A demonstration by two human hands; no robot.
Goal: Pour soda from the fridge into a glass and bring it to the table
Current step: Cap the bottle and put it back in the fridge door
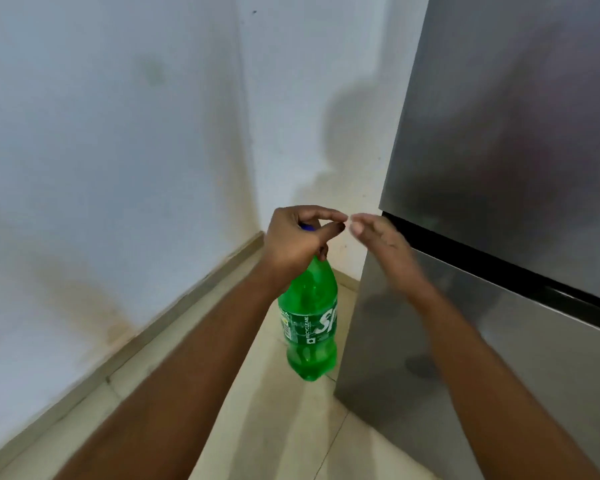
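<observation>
Two walls (pixel 101 133) meet in a stained corner left of the fridge (pixel 499 168), with beige floor tiles (pixel 291 427) running up to its base. Left hand (pixel 297 240) has its fingers (pixel 326 216) curled round the green soda bottle (pixel 309 323) neck, dangling it just left of the fridge. Right hand (pixel 378 244) is loosely open, empty, at the fridge's edge.
</observation>
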